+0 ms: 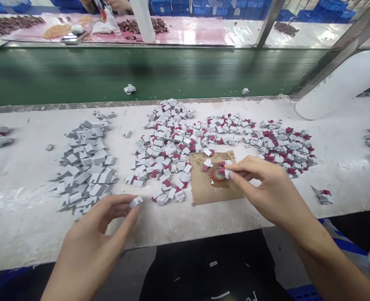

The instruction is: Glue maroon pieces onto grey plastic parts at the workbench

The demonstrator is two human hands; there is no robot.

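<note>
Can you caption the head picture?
Left hand pinches a grey piece; right hand holds a small part over cardboard.

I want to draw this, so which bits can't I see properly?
All in the head view:
Gray piece: partly covered by the left grip.
Round thing: partly behind the small piece in the right grip.
Co-worker: cut off by the top edge.
Dark shirt: big lettering cut off by the bottom edge.
Belt piece: details too small.
</note>
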